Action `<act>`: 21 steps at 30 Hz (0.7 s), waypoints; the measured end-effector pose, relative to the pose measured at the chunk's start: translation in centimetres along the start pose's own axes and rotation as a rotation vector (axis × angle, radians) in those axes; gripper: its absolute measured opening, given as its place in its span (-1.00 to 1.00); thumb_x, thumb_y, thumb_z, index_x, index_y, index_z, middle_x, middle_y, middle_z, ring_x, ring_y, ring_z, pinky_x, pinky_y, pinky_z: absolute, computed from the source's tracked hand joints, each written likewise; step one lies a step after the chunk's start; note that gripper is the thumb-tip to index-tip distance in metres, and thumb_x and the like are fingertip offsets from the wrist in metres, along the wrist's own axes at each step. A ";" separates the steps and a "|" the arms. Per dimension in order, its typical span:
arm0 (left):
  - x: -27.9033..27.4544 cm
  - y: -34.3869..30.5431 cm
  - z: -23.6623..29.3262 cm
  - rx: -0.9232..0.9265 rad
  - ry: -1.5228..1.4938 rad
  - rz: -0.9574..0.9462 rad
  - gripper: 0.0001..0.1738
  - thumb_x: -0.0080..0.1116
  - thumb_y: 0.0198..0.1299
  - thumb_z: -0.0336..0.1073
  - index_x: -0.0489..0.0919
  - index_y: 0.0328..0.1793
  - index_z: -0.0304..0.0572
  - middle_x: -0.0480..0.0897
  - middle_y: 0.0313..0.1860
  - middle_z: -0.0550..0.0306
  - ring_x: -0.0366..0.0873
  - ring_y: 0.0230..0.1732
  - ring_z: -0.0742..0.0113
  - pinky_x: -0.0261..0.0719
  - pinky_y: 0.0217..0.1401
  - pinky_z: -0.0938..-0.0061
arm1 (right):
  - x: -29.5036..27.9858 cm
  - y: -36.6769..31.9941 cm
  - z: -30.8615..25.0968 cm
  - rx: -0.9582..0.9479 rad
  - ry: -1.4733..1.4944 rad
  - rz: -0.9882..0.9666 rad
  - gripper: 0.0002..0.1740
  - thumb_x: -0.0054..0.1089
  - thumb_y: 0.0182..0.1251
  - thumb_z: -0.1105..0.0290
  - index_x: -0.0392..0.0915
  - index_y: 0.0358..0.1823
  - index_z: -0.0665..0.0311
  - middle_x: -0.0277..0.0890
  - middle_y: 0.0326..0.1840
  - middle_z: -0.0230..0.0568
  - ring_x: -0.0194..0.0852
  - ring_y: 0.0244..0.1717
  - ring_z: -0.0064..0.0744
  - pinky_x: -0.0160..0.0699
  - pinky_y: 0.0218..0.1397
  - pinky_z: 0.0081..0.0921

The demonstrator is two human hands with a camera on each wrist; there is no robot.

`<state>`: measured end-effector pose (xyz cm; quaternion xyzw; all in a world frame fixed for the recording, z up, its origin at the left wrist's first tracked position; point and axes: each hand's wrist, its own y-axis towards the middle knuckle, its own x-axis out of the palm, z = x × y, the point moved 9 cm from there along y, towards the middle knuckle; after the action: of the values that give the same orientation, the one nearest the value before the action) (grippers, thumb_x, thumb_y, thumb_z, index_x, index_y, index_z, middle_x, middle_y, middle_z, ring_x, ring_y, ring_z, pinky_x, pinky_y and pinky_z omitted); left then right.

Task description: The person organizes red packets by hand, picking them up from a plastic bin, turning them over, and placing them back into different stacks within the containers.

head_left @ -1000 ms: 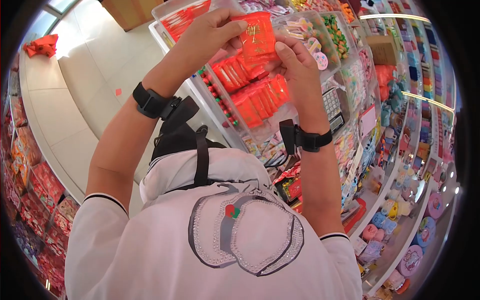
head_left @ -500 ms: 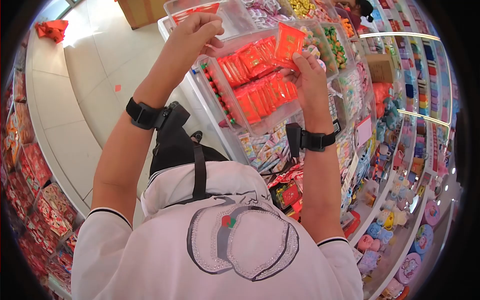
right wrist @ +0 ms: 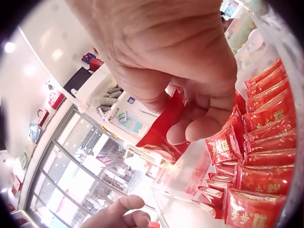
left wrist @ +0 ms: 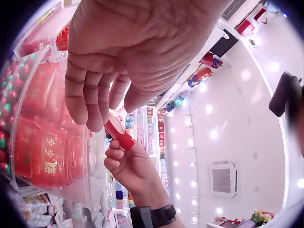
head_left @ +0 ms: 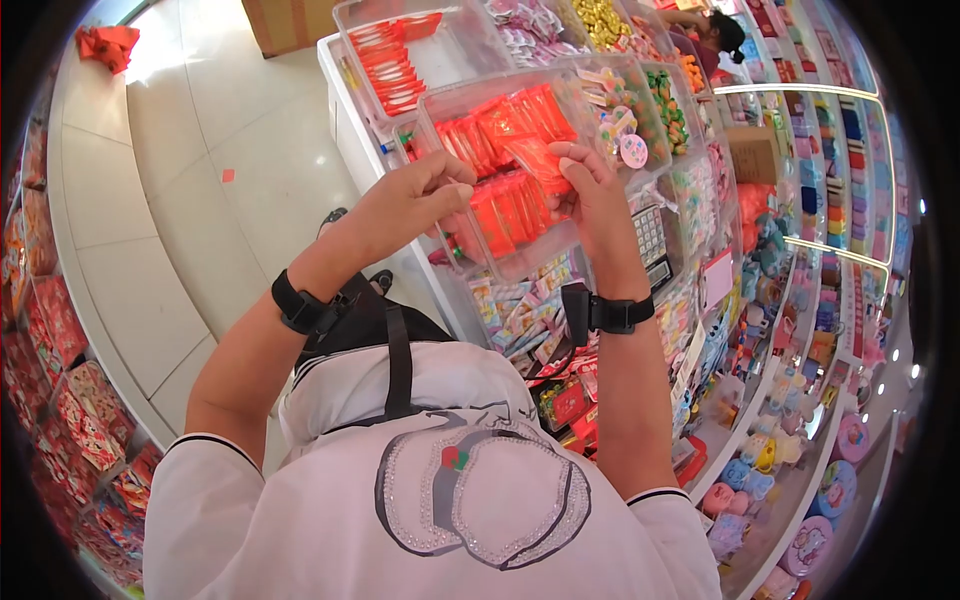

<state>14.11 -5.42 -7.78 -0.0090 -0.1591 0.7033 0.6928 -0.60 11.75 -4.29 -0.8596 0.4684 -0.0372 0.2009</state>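
Head view: the right hand (head_left: 600,205) is pinching a glossy red plastic packet (head_left: 538,160) above a clear plastic bin (head_left: 530,264) holding rows of red packets (head_left: 505,215). The left hand (head_left: 415,203) is hovering at the bin's left edge, gripping nothing.

Left wrist view: its fingers are hanging loosely bent; round red-and-green pieces (left wrist: 8,99) are lying beside the bin.

Right wrist view: thumb and fingers are holding the packet.

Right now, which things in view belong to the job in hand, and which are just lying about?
In the job:
- red packet, held by the right hand
- clear bin of similar packets

Lying about:
- calculator
- pink sheet
- red scrap on the floor
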 end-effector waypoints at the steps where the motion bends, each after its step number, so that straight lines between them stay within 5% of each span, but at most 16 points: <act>1: 0.4 0.0 0.0 0.006 -0.005 -0.013 -0.66 0.07 0.53 -0.13 0.50 0.28 -0.11 0.65 -0.13 0.25 0.61 -0.16 0.55 0.61 -0.13 0.56 | 0.2 -0.1 0.1 0.011 0.001 -0.016 -0.69 0.13 0.54 0.30 0.56 0.18 0.29 0.58 -0.25 -0.37 0.61 -0.47 -0.58 0.56 -0.42 -0.61; 8: 2.7 0.3 0.5 0.079 -0.049 -0.111 -0.43 0.07 0.53 -0.16 0.31 0.61 -0.01 0.57 0.15 0.10 0.64 -0.07 0.48 0.64 -0.01 0.52 | 2.2 -0.7 0.7 0.074 0.015 -0.106 -0.69 0.13 0.55 0.29 0.57 0.18 0.27 0.60 -0.21 -0.36 0.63 -0.43 -0.57 0.57 -0.39 -0.59; 17: 3.0 1.5 1.4 0.188 0.052 -0.086 -0.41 0.05 0.52 -0.21 0.27 0.63 -0.03 0.53 0.31 0.00 0.66 -0.03 0.41 0.66 0.05 0.46 | 2.9 -0.2 1.1 0.107 0.021 -0.193 -0.64 0.08 0.60 0.18 0.57 0.21 0.25 0.68 -0.12 -0.25 0.66 -0.34 -0.56 0.59 -0.29 -0.59; 21: 2.6 1.7 1.1 0.069 -0.057 -0.075 -0.38 0.03 0.52 -0.23 0.20 0.64 -0.12 0.53 0.35 -0.05 0.67 -0.01 0.36 0.70 0.03 0.43 | 3.5 -0.2 0.6 0.139 0.056 -0.253 -0.57 0.05 0.62 0.11 0.53 0.27 0.26 0.70 0.01 -0.15 0.70 -0.20 -0.48 0.64 -0.16 -0.53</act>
<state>12.13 -3.14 -6.56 0.0409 -0.1549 0.6819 0.7137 1.67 9.20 -5.21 -0.8944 0.3582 -0.1186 0.2404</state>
